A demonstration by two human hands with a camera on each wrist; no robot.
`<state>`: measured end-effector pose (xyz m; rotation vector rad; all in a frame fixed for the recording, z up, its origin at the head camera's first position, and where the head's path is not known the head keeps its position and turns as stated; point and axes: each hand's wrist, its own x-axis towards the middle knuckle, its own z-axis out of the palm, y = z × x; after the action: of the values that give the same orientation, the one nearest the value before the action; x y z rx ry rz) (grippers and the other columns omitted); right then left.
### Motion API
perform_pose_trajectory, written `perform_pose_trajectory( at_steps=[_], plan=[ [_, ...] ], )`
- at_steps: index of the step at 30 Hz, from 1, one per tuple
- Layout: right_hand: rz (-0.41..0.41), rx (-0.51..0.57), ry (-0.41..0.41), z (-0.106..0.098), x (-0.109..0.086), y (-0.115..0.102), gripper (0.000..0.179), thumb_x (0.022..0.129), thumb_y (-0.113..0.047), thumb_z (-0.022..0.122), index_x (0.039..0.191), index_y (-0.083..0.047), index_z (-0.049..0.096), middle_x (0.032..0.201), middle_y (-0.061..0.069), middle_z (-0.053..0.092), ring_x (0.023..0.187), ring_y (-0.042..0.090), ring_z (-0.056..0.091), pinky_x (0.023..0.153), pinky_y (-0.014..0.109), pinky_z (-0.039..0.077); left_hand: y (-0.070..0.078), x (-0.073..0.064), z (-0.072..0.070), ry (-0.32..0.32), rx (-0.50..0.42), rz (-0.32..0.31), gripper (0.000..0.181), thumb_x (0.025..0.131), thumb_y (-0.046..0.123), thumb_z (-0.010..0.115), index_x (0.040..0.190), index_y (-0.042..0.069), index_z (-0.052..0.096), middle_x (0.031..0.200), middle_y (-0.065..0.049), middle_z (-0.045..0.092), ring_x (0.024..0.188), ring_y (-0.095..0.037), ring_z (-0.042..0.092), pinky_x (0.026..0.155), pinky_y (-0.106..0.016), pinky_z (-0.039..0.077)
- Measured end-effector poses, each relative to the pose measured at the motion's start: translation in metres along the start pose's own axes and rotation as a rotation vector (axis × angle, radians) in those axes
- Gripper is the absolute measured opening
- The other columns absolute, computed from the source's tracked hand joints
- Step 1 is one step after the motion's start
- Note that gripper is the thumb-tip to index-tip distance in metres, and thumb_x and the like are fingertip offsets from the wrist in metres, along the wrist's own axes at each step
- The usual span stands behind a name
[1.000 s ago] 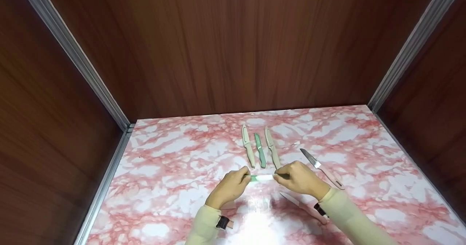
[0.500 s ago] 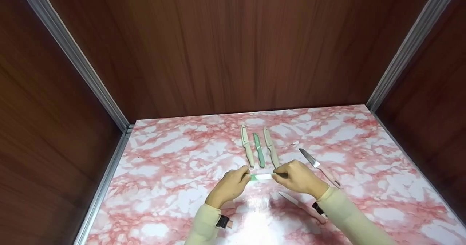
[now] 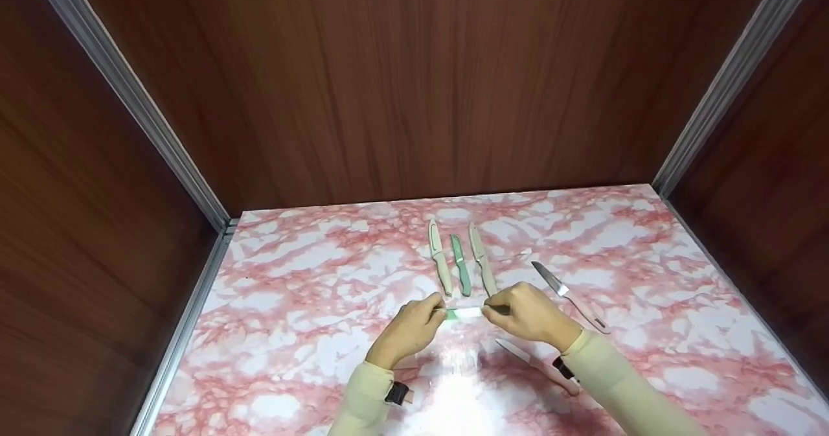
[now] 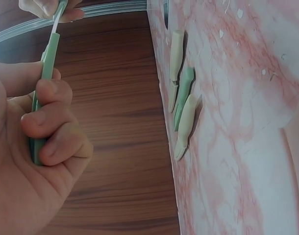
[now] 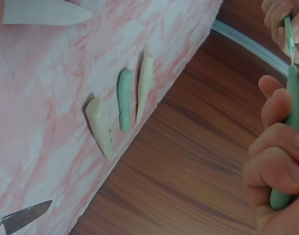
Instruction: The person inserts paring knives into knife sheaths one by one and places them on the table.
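My left hand [image 3: 409,329] grips a green blade sheath [image 4: 50,55], its fingers curled round it. Opposite, my right hand [image 3: 528,314] holds the green handle [image 5: 294,93] of a knife. Between the hands shows a stretch of pale blade [image 3: 471,312], its far end inside the sheath. Knife and sheath lie in one line, level above the table in the head view. Just beyond the hands lie a cream knife [image 3: 441,264], a green knife [image 3: 462,267] and a beige knife [image 3: 481,258], side by side with their blades covered.
An uncovered knife with a pink handle [image 3: 586,313] lies right of the right hand. Another pink-handled knife [image 3: 544,370], blade bare, lies below the right wrist. The table [image 3: 291,332] has a red-and-white marbled top, with brown wood-grain panels [image 3: 414,99] behind and at both sides.
Both hands keep their grips and hardly move. The right hand is very slightly closer to the left, with a little less blade showing between them.
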<state>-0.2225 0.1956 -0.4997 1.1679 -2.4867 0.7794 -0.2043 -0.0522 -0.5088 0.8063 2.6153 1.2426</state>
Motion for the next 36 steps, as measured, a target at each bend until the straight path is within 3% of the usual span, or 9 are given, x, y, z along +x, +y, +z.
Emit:
perform_pose_trajectory(
  at_steps=[18,36],
  plan=[
    [-0.02,0.002,-0.005,0.0054,0.0028,-0.0006,0.036,0.085,-0.013,0.066,0.057,-0.024,0.047,0.053,-0.017,0.036,0.048,-0.006,0.03,0.045,0.014,0.027,0.0015,0.0039,0.0047,0.02,0.037,0.026,0.018,0.101,0.017,0.041,0.084,0.016,0.047,0.063,0.008,0.036,0.052,-0.006,0.033,0.052,-0.022,0.032],
    [-0.015,0.015,-0.027,0.0079,0.0038,-0.0026,0.042,0.086,-0.011,0.064,0.055,-0.023,0.038,0.052,-0.016,0.026,0.046,-0.006,0.022,0.045,0.012,0.02,0.0039,0.0057,0.0071,0.017,0.055,0.032,0.017,0.101,0.019,0.043,0.086,0.016,0.048,0.063,0.009,0.037,0.053,-0.005,0.034,0.053,-0.021,0.033]
  ],
)
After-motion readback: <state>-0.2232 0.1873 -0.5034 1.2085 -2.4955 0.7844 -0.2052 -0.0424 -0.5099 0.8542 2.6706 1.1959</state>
